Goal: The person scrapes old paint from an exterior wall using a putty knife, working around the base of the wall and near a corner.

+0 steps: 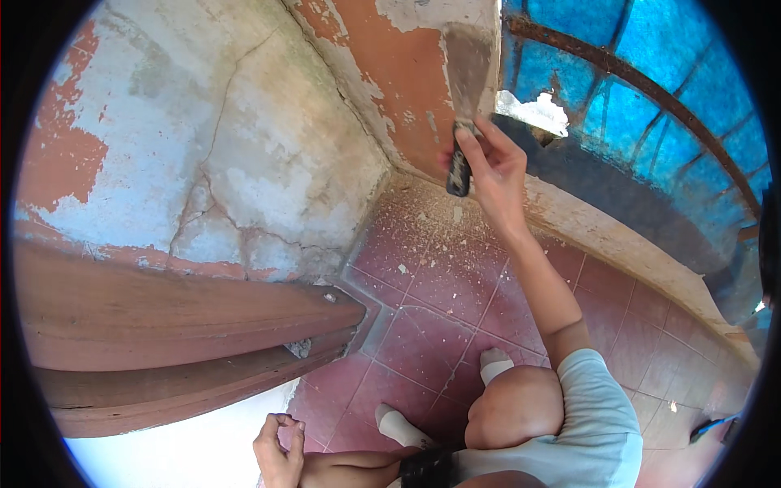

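My right hand (492,167) is raised and grips the dark handle of a wide-bladed scraper (465,81). Its flat metal blade lies against the orange, peeling painted wall (407,73) near the corner. My left hand (278,443) hangs low near the bottom edge, fingers curled loosely with thumb and forefinger touching, holding nothing. Beside it is a reddish wooden ledge (163,325). My bent knee (517,407) and both white-socked feet show on the red tiled floor (431,325).
Paint flakes and dust (439,220) litter the tiles below the scraped wall. To the left, a cracked wall (220,163) shows patchy blue, white and orange paint. A rusty metal grille over blue sheeting (651,98) stands at the right, above a low concrete kerb (618,244).
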The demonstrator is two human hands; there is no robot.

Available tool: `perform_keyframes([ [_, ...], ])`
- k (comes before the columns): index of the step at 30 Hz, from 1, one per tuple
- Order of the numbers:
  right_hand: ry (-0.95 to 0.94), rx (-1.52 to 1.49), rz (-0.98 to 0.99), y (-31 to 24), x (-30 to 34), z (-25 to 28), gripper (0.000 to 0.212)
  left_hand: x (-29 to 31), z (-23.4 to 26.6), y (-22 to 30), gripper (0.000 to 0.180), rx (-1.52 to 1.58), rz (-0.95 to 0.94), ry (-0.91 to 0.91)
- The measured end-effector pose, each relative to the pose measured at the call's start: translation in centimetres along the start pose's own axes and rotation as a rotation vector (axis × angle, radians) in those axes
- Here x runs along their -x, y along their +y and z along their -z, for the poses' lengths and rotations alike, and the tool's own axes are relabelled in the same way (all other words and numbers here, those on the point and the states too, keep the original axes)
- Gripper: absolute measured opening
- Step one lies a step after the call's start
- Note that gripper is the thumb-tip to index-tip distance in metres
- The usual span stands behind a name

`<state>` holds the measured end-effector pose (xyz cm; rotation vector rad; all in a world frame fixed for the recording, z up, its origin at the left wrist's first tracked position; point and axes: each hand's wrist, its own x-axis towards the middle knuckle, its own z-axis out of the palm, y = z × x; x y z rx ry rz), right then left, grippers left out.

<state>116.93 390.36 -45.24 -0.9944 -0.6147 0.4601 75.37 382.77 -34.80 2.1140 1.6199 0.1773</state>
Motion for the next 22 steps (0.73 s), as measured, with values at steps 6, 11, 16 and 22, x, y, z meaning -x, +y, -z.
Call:
perform_keyframes([
  [6,0.076,-0.065,-0.007,2.4,0.7,0.6,0.033,-0.4,-0.2,1.3,0.013,-0.003,0.158,-0.037],
  [11,0.019,0.03,0.057,0.2,-1.1,-1.2,0.034,0.1,0.1,0.4,0.012,0.026,0.117,-0.019],
  [16,0.049,-0.017,-0.01,3.4,1.3,0.7,0.037,-0.2,-0.2,-0.3,0.013,0.017,0.06,-0.002],
  [22,-0.014,-0.077,-0.007,2.3,-1.1,-1.0,0.042,-0.8,-0.8,-1.9,0.015,-0.018,0.077,0.021],
])
